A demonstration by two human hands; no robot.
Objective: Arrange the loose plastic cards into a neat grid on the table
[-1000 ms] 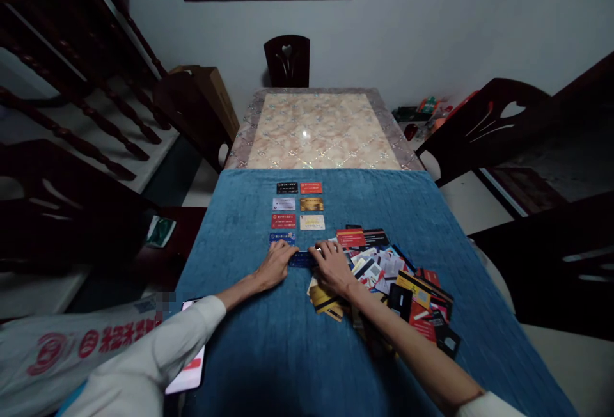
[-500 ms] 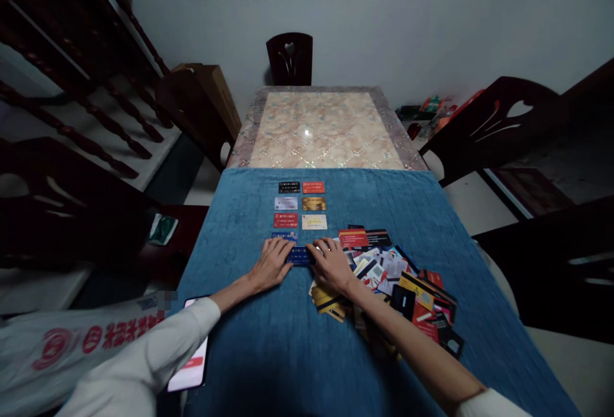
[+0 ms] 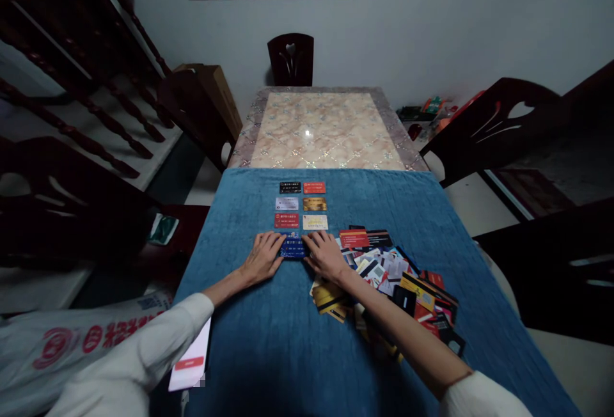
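Two columns of cards (image 3: pixel 301 203) lie in neat rows on the blue cloth (image 3: pixel 268 334). Just below them a dark blue card (image 3: pixel 293 249) rests flat between my hands. My left hand (image 3: pixel 261 257) touches its left edge with spread fingers. My right hand (image 3: pixel 326 254) presses flat at its right edge, and one card of the right column is partly hidden under its fingers. A loose pile of mixed cards (image 3: pixel 398 283) lies to the right of my right forearm.
The far half of the table (image 3: pixel 321 129) shows a marble-patterned top. Dark wooden chairs (image 3: pixel 290 59) stand at the far end and on both sides. A phone (image 3: pixel 190 359) lies at the cloth's near left edge. A stair railing is at the left.
Both hands have slid the dark blue card away from me, up to the bottom of the laid-out rows. The card covers the spot under the left column now.
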